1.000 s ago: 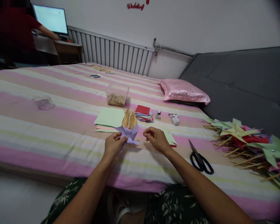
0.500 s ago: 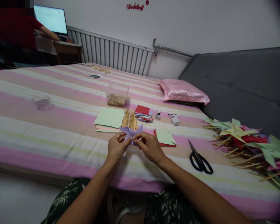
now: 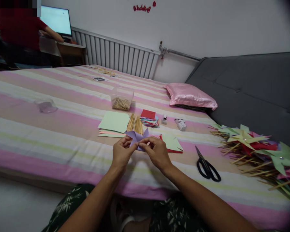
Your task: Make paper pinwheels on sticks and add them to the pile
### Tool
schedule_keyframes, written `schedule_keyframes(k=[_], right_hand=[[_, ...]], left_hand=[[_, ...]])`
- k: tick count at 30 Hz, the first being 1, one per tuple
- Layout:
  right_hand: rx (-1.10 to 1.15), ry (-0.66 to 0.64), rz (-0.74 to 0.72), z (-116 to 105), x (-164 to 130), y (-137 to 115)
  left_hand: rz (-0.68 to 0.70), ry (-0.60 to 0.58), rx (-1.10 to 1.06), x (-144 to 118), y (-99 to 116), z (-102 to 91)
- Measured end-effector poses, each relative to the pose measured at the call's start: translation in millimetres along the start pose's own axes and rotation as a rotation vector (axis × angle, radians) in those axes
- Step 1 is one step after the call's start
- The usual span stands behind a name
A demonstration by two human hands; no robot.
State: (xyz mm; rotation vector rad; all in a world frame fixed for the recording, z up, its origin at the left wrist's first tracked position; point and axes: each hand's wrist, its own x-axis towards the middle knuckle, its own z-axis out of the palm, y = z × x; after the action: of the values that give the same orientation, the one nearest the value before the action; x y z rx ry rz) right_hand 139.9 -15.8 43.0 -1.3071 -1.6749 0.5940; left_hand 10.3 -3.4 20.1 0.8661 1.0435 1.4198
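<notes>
The right hand [image 3: 157, 153], apart a second ago, now joins the left hand [image 3: 122, 153], both pinching the purple folded paper [image 3: 137, 138] just above the striped bed [image 3: 62, 129], beside the sticks [image 3: 135, 124].

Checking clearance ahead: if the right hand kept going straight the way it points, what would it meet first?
The right hand points up-left at the folded purple paper piece it pinches; past that, probably the bundle of thin wooden sticks, though depth is unclear.

I sit at a bed [image 3: 50, 106] with a pink and cream striped sheet. Its grey padded headboard [image 3: 251, 87] stands to my right, and a white ribbed radiator [image 3: 116, 58] lines the plain white wall [image 3: 207, 25]. A lit monitor [image 3: 56, 21] glows far left.
</notes>
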Motion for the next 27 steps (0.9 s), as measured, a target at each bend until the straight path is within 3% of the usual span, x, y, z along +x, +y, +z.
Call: schedule_keyframes(k=[14, 19, 27], right_hand=[[-0.012, -0.02, 0.048, -2.1, 0.3, -1.5], [-0.021, -0.04, 0.074, -3.2, 0.1, -1.9], [-0.143, 0.046, -0.049, -5.4, 0.1, -4.3]], left_hand=[[0.121, -0.019, 0.083, -0.7, 0.9, -0.2], [0.235, -0.058, 0.156, -1.8, 1.4, -0.2], [0.307, -0.07, 0.221, -1.2, -0.9, -0.6]])
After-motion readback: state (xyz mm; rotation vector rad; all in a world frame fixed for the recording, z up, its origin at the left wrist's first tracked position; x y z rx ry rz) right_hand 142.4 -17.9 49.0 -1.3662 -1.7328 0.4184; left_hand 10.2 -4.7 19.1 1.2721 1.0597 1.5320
